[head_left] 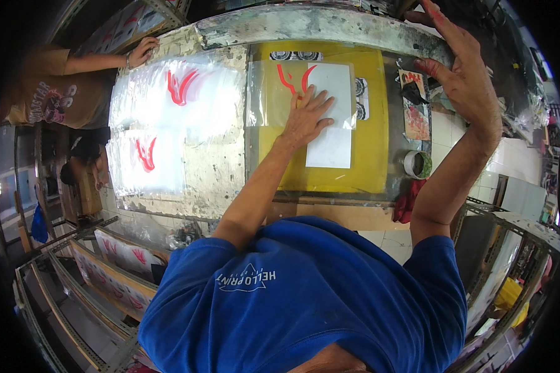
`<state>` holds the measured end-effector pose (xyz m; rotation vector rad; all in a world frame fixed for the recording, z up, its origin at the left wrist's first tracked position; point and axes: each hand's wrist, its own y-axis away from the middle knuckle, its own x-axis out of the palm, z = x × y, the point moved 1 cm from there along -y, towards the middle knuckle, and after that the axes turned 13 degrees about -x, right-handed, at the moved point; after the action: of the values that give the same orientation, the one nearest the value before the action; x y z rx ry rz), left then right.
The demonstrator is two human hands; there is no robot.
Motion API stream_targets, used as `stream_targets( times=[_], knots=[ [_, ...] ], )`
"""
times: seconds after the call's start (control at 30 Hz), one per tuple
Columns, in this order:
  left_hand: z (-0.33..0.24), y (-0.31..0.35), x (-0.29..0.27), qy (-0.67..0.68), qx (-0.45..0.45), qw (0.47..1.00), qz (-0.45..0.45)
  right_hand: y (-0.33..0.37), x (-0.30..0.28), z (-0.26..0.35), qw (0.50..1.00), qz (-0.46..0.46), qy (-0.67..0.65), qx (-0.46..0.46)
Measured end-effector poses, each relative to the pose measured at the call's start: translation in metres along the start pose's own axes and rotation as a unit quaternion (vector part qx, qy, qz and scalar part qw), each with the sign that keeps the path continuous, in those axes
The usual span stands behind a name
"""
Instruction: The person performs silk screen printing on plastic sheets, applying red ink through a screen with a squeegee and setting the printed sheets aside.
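Left hand (308, 117) lies on the clear sheet (274, 102) marked with red strokes, fingers spread; the sheet overlaps a white paper (328, 149) on the yellow board (370, 168). Right hand (465, 78) is raised beside the right end of a long paint-stained bar (317, 26), thumb apart from the other fingers, contact with the bar not clear. On the pale, spotted worktop (214, 168) to the left lie more red-marked sheets (208, 78), with a co-worker's hand (144, 51) at its far left corner, and a cup (410, 164) stands right of the board.
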<state>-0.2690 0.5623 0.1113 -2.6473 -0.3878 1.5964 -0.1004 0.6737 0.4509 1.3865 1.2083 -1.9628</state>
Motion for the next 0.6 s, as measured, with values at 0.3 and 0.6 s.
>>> stream_targets(
  times=[0.3,0.6],
  knots=[
    [-0.002,-0.004,0.000,0.006,-0.012,1.000,0.007,0.038,0.035,-0.066,0.977,-0.022,-0.210,0.039],
    [-0.012,-0.003,-0.034,0.133,-0.038,0.985,-0.102,0.051,0.039,-0.058,0.994,-0.002,-0.110,-0.006]
  ],
)
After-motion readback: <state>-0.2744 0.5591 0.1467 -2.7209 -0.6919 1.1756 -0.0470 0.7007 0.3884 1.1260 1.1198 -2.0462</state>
